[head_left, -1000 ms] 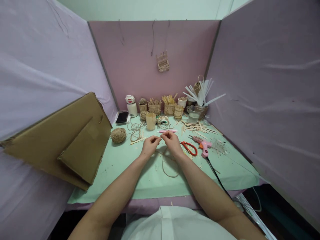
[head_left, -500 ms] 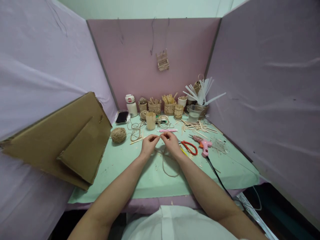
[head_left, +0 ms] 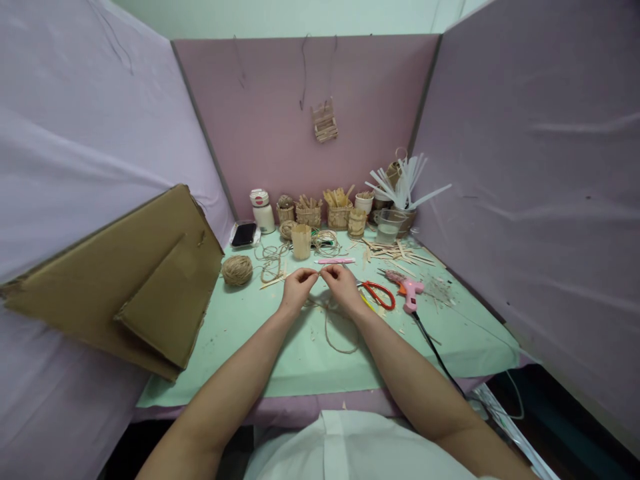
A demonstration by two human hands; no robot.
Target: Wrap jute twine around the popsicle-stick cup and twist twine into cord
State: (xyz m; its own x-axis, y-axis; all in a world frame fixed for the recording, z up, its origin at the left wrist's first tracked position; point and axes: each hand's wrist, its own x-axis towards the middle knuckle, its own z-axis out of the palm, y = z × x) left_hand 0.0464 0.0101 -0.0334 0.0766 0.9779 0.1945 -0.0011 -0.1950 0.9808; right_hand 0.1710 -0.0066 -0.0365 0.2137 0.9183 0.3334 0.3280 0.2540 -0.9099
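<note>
Pinching with left hand (head_left: 299,288) and right hand (head_left: 341,283), fingers closed nearly tip to tip left of the scissors (head_left: 376,285), on what too small to tell, just beyond string (head_left: 327,333) looped on green cloth (head_left: 220,353) left of the scissors. Stretching both forearms (head_left: 260,353) inward. Facing a pink wall (head_left: 250,133) well behind the scissors, with a glue gun (head_left: 411,291) just right of them.

Your craft booth (head_left: 370,87), glue gun (head_left: 411,292) and scissors (head_left: 385,289) right of centre, twine ball (head_left: 237,271) left of centre, cloth walls (head_left: 100,153) both sides.
</note>
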